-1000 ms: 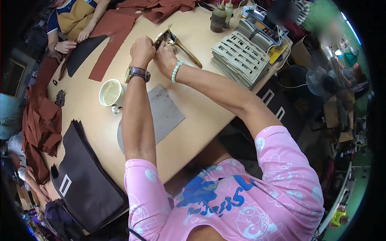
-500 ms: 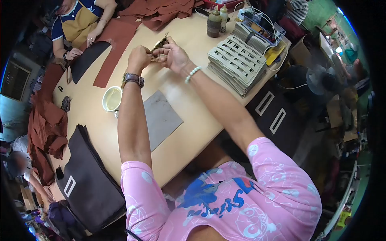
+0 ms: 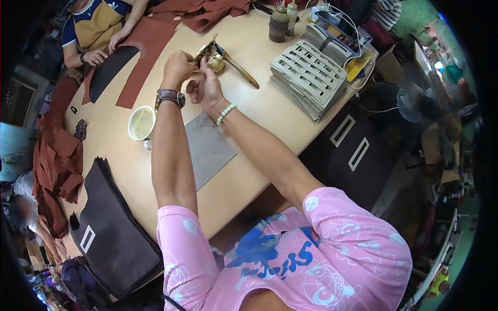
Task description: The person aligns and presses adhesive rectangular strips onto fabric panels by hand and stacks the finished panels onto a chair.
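Near the far middle of the table, my left hand [image 3: 179, 68] is closed at the left edge of a brown, crusted, cup-like thing [image 3: 215, 63] with pale lumps on it. My right hand [image 3: 206, 92] is just below, palm turned up, its fingers curled and its thumb against the crusted thing. Whether anything sits inside those curled fingers is hidden. A brush-like tool with a wooden handle [image 3: 241, 70] slants down to the right from the crusted thing; its head cannot be made out. Nearer me lies a grey sheet [image 3: 210, 147], partly under my right wrist.
A white cup [image 3: 141, 124] of pale paste stands left of my left forearm. Stacked slotted cards [image 3: 308, 78] and squeeze bottles [image 3: 278, 25] are at the right. Black panels [image 3: 116, 223] and reddish-brown leather [image 3: 59, 160] lie left. Across the table, a person's hands [image 3: 96, 56] hold a black piece.
My right hand has moved down and its fingers have curled. The wooden handle now shows to the right of the crusted thing. My left hand stays at its edge.
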Tool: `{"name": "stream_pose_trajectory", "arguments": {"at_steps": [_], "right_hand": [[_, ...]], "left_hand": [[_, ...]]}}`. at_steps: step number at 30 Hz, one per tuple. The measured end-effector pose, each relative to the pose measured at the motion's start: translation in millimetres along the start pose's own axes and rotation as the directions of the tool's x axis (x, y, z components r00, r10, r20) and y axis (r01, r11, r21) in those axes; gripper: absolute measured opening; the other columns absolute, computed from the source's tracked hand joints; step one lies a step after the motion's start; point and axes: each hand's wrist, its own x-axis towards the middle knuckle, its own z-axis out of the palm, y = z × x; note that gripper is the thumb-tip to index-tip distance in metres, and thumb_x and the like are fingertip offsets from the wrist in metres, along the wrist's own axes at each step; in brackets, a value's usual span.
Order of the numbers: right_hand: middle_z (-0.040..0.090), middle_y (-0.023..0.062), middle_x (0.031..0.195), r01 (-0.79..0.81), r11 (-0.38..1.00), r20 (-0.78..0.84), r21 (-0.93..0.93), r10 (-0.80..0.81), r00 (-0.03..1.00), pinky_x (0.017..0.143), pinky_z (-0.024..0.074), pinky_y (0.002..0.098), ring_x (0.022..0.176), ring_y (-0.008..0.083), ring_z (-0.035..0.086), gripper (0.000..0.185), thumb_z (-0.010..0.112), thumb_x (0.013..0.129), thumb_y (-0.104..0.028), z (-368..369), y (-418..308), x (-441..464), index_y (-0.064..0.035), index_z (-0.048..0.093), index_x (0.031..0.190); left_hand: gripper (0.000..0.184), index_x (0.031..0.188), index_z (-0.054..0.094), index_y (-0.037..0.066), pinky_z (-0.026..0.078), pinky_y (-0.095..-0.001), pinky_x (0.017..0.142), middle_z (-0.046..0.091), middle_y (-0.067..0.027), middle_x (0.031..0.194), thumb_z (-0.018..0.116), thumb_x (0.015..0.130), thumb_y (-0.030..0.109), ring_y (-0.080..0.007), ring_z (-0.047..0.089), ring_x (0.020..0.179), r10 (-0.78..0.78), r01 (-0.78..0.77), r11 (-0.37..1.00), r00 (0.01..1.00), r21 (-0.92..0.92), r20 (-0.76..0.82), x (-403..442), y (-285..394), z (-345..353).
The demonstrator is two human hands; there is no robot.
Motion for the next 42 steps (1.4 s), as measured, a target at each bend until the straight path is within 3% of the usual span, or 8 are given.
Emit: {"name": "stream_pose_trajectory", "arguments": {"at_steps": [7, 14, 20, 22, 24, 29, 35, 42], "right_hand": [[0.051, 0.0045, 0.066, -0.406, 0.910, 0.166, 0.091, 0.388, 0.907, 0.046, 0.0313, 0.0245, 0.052, 0.0130, 0.038, 0.065, 0.022, 0.086, -0.061, -28, -25, -18, -0.0032, 0.050, 0.097], [0.052, 0.0027, 0.068, -0.464, 0.849, 0.503, 0.252, 0.295, 0.813, 0.049, 0.0309, 0.0253, 0.054, 0.0130, 0.035, 0.066, 0.020, 0.093, -0.053, -36, -53, -102, -0.0006, 0.041, 0.129], [0.065, 0.0133, 0.079, -0.156, 0.975, 0.341, -0.160, 0.203, 0.918, 0.054, 0.0375, 0.0271, 0.054, 0.0150, 0.049, 0.065, 0.023, 0.093, -0.052, -26, -48, -149, -0.0046, 0.032, 0.138], [0.065, 0.0110, 0.084, 0.245, 0.800, 0.184, -0.548, -0.171, 0.968, 0.062, 0.0437, 0.0246, 0.062, 0.0103, 0.053, 0.058, 0.035, 0.095, -0.042, -26, -24, -171, -0.0032, 0.034, 0.137], [0.058, 0.0140, 0.112, 0.495, 0.389, 0.294, -0.777, -0.472, 0.831, 0.083, 0.0428, 0.0299, 0.096, 0.0187, 0.056, 0.051, 0.046, 0.091, -0.020, -26, -1, -190, 0.0030, 0.034, 0.136], [0.044, 0.0225, 0.128, 0.587, -0.351, 0.683, -0.730, -0.412, 0.603, 0.101, 0.0319, 0.0436, 0.120, 0.0360, 0.042, 0.056, 0.055, 0.085, -0.017, -35, 35, -215, 0.0048, 0.037, 0.133], [0.045, 0.0216, 0.127, 0.559, -0.389, 0.680, -0.733, -0.384, 0.624, 0.102, 0.0317, 0.0444, 0.120, 0.0373, 0.041, 0.053, 0.056, 0.084, -0.018, -32, 40, -209, 0.0037, 0.041, 0.130], [0.048, 0.0217, 0.123, 0.604, -0.469, 0.762, -0.644, -0.318, 0.564, 0.101, 0.0317, 0.0438, 0.117, 0.0363, 0.044, 0.051, 0.059, 0.083, -0.019, -24, 49, -213, 0.0043, 0.045, 0.126]], "left_hand": [[0.018, 0.084, 0.071, 0.005, 0.049, -0.0402, 0.076, 0.065, -0.0222, 0.083, 0.059, 0.075, 0.013, -0.0349, 0.064, 0.083, -0.011, 0.010, 0.999, 1.000, 0.043, 0.007, -3, 10, -6], [0.025, 0.084, 0.058, -0.005, 0.045, -0.0355, 0.066, 0.061, -0.0173, 0.075, 0.053, 0.082, 0.019, -0.0212, 0.056, 0.067, 0.006, -0.019, 0.991, 0.995, -0.129, -0.099, -41, 8, -25], [0.023, 0.091, 0.065, -0.003, 0.048, -0.0363, 0.068, 0.065, -0.0196, 0.087, 0.060, 0.084, 0.018, -0.0272, 0.064, 0.075, -0.069, -0.113, 0.919, 0.896, -0.377, -0.438, -185, 11, -53], [0.018, 0.091, 0.069, -0.001, 0.048, -0.0256, 0.069, 0.068, -0.0104, 0.084, 0.065, 0.084, 0.015, -0.0117, 0.062, 0.073, -0.159, 0.001, 0.951, 0.858, -0.309, -0.488, -253, 4, -72], [0.017, 0.087, 0.068, -0.001, 0.048, -0.0267, 0.066, 0.068, -0.0107, 0.083, 0.067, 0.082, 0.016, -0.0157, 0.062, 0.070, -0.222, 0.132, 0.973, 0.772, -0.192, -0.596, -314, -13, -88], [0.026, 0.097, 0.066, 0.001, 0.046, -0.0314, 0.082, 0.064, -0.0158, 0.101, 0.059, 0.087, 0.023, -0.0267, 0.061, 0.093, -0.460, 0.547, 0.831, 0.566, -0.106, -0.685, -428, -68, -105], [0.049, 0.130, 0.045, 0.002, 0.025, -0.0512, 0.106, 0.041, -0.0187, 0.137, 0.039, 0.096, 0.037, -0.0342, 0.030, 0.132, -0.481, 0.642, 0.720, 0.735, 0.264, -0.478, -476, -108, -57], [0.039, 0.127, 0.051, 0.004, 0.022, -0.0481, 0.107, 0.045, -0.0100, 0.136, 0.036, 0.098, 0.026, -0.0313, 0.032, 0.132, -0.550, 0.595, 0.799, 0.666, -0.087, -0.504, -477, -92, -69]]}}
